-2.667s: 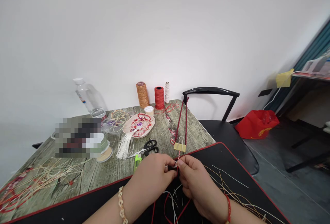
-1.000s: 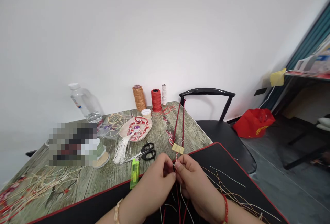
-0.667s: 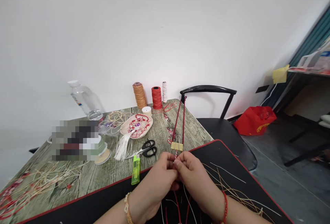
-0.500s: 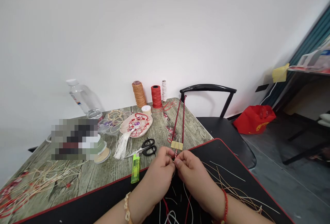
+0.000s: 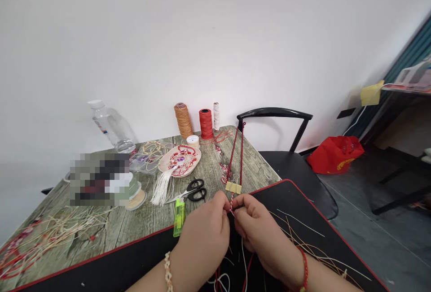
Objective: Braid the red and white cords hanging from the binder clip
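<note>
A short red-and-white braided cord (image 5: 231, 198) hangs from a yellow binder clip (image 5: 233, 187). Dark red cords (image 5: 241, 157) run from the clip up to the chair back. My left hand (image 5: 210, 227) pinches the braid's lower end from the left, fingers closed. From the right, my right hand (image 5: 254, 224) closes its thumb and forefinger on the cord strands at the same spot. Loose white and red strands (image 5: 245, 260) trail below my hands over the black mat (image 5: 148, 256). My fingers hide the exact crossing of the strands.
Left of my hands lie black-handled scissors (image 5: 195, 189) and a green lighter (image 5: 179, 218). Behind them stand a plate (image 5: 198, 159) of red-and-white cordwork, an orange spool (image 5: 183, 120), a red spool (image 5: 205, 124) and a bottle (image 5: 112, 126). A black chair (image 5: 303, 184) stands right of the table.
My left hand has turned, its back now more toward the camera, and my right fingers have curled in more at the braid. The whole view has shifted slightly.
</note>
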A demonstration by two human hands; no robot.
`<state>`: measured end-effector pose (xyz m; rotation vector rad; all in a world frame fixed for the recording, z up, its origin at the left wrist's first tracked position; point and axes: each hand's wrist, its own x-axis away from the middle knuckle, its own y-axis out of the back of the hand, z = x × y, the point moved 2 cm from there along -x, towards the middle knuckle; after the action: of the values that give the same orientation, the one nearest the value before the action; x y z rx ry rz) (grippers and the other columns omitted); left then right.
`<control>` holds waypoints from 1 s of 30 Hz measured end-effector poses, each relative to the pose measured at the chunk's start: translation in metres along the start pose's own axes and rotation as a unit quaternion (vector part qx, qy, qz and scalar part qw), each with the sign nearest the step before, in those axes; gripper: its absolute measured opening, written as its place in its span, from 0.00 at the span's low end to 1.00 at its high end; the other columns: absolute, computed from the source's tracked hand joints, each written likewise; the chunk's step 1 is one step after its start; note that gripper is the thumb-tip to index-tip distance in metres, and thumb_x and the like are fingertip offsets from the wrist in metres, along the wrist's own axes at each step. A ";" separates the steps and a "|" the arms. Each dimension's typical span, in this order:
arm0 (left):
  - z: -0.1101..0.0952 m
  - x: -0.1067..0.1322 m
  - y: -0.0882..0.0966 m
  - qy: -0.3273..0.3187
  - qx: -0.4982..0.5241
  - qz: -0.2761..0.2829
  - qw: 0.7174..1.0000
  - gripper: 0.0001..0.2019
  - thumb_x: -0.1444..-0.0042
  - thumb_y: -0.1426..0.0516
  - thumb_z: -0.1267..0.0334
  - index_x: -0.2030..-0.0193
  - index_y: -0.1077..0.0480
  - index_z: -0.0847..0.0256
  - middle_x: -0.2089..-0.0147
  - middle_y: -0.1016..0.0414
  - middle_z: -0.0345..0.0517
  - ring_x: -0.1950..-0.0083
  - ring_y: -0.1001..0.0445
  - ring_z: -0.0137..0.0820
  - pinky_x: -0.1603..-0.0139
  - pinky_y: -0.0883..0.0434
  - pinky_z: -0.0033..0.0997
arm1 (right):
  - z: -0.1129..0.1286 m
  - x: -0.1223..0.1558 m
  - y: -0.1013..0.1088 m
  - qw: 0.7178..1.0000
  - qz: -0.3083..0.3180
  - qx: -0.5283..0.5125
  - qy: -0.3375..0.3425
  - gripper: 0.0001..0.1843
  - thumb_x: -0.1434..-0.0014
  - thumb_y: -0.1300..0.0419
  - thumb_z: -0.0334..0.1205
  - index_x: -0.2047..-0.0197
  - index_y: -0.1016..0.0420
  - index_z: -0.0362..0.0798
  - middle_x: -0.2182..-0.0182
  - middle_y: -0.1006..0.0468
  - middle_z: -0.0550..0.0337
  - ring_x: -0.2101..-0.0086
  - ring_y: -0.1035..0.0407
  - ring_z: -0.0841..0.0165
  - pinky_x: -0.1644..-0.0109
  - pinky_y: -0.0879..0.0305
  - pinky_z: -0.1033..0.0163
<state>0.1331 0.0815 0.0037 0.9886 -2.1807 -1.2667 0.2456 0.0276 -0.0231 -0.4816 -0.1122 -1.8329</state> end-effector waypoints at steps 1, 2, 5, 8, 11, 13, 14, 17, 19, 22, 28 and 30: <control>0.000 0.000 -0.001 -0.004 -0.010 0.000 1.000 0.08 0.40 0.56 0.70 0.63 0.39 0.56 0.68 0.29 0.43 0.67 0.29 0.36 0.67 0.45 0.33 | -0.001 0.000 0.000 1.000 0.000 0.002 0.008 0.12 0.50 0.52 0.29 0.63 0.33 0.48 0.86 0.44 0.74 0.87 0.59 0.79 0.82 0.65 0.69; -0.001 0.000 -0.001 -0.006 -0.016 -0.002 1.000 0.08 0.40 0.57 0.70 0.64 0.39 0.56 0.67 0.28 0.44 0.66 0.29 0.36 0.67 0.45 0.33 | -0.002 0.000 0.000 1.000 0.000 0.005 0.018 0.12 0.50 0.52 0.29 0.63 0.33 0.48 0.86 0.44 0.75 0.87 0.59 0.79 0.82 0.64 0.69; 0.000 -0.001 -0.004 0.008 0.007 -0.002 1.000 0.08 0.42 0.56 0.70 0.66 0.39 0.56 0.69 0.30 0.42 0.67 0.30 0.35 0.67 0.45 0.32 | -0.007 -0.002 0.000 0.999 -0.001 0.016 0.042 0.11 0.49 0.51 0.29 0.63 0.33 0.48 0.86 0.44 0.75 0.87 0.57 0.79 0.81 0.62 0.69; 0.003 -0.005 -0.008 0.038 0.123 0.008 0.992 0.07 0.46 0.54 0.71 0.68 0.39 0.56 0.72 0.34 0.38 0.69 0.34 0.32 0.68 0.44 0.30 | -0.012 -0.004 0.002 0.997 -0.001 0.027 0.066 0.10 0.49 0.50 0.30 0.63 0.33 0.48 0.86 0.44 0.75 0.86 0.56 0.79 0.80 0.61 0.68; 0.004 -0.010 -0.010 0.058 0.266 0.023 0.962 0.05 0.50 0.53 0.70 0.72 0.39 0.57 0.75 0.40 0.34 0.72 0.39 0.29 0.70 0.44 0.28 | -0.015 -0.007 0.003 0.994 0.005 0.031 0.100 0.08 0.48 0.49 0.31 0.63 0.35 0.48 0.84 0.44 0.75 0.84 0.54 0.78 0.79 0.61 0.69; 0.004 -0.013 -0.011 0.070 0.329 0.033 0.941 0.04 0.50 0.52 0.68 0.74 0.40 0.58 0.77 0.44 0.32 0.73 0.44 0.27 0.71 0.45 0.27 | -0.016 -0.008 0.003 0.993 0.009 0.037 0.109 0.08 0.47 0.49 0.31 0.62 0.36 0.48 0.84 0.45 0.75 0.83 0.54 0.77 0.79 0.60 0.69; 0.004 -0.014 -0.011 0.075 0.349 0.037 0.933 0.05 0.49 0.51 0.66 0.75 0.40 0.58 0.78 0.45 0.31 0.74 0.45 0.27 0.72 0.46 0.27 | -0.016 -0.008 0.003 0.993 0.008 0.041 0.111 0.08 0.47 0.49 0.31 0.62 0.37 0.48 0.84 0.45 0.76 0.83 0.54 0.77 0.79 0.60 0.69; 0.005 -0.016 -0.011 0.091 0.384 0.045 0.918 0.09 0.48 0.47 0.59 0.75 0.40 0.59 0.78 0.45 0.31 0.74 0.47 0.26 0.72 0.48 0.27 | -0.015 -0.008 0.002 0.992 0.009 0.059 0.112 0.06 0.44 0.49 0.32 0.61 0.38 0.49 0.85 0.45 0.77 0.84 0.54 0.77 0.80 0.60 0.69; 0.007 -0.016 -0.009 0.104 0.393 0.046 0.912 0.10 0.48 0.46 0.57 0.75 0.39 0.59 0.79 0.44 0.30 0.74 0.47 0.26 0.72 0.48 0.28 | -0.013 -0.007 0.002 0.990 0.019 0.086 0.111 0.05 0.41 0.51 0.33 0.61 0.38 0.49 0.86 0.42 0.75 0.84 0.51 0.76 0.79 0.57 0.69; 0.009 -0.014 -0.005 0.128 0.402 0.058 0.905 0.11 0.46 0.46 0.56 0.75 0.38 0.59 0.81 0.42 0.30 0.76 0.49 0.25 0.73 0.49 0.28 | -0.004 -0.003 0.007 0.975 0.025 0.163 0.149 0.05 0.39 0.52 0.32 0.59 0.40 0.49 0.83 0.30 0.68 0.81 0.41 0.72 0.75 0.48 0.68; 0.010 -0.011 0.003 0.184 0.450 0.110 0.867 0.09 0.46 0.46 0.56 0.71 0.38 0.58 0.82 0.51 0.25 0.80 0.58 0.22 0.78 0.60 0.29 | 0.012 0.010 0.013 0.864 -0.023 0.408 0.295 0.12 0.42 0.55 0.25 0.72 0.38 0.49 0.74 0.29 0.60 0.73 0.36 0.68 0.67 0.43 0.64; 0.011 -0.011 0.003 0.185 0.475 0.120 0.852 0.09 0.47 0.46 0.56 0.71 0.39 0.58 0.82 0.51 0.25 0.80 0.59 0.22 0.78 0.62 0.30 | 0.012 0.012 0.011 0.849 -0.029 0.427 0.310 0.12 0.43 0.52 0.25 0.74 0.36 0.48 0.72 0.29 0.59 0.71 0.35 0.68 0.66 0.42 0.64</control>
<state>0.1318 0.0973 0.0007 1.0980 -2.4685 0.2121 0.2560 0.0172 -0.0096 0.7473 -0.4720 -1.7024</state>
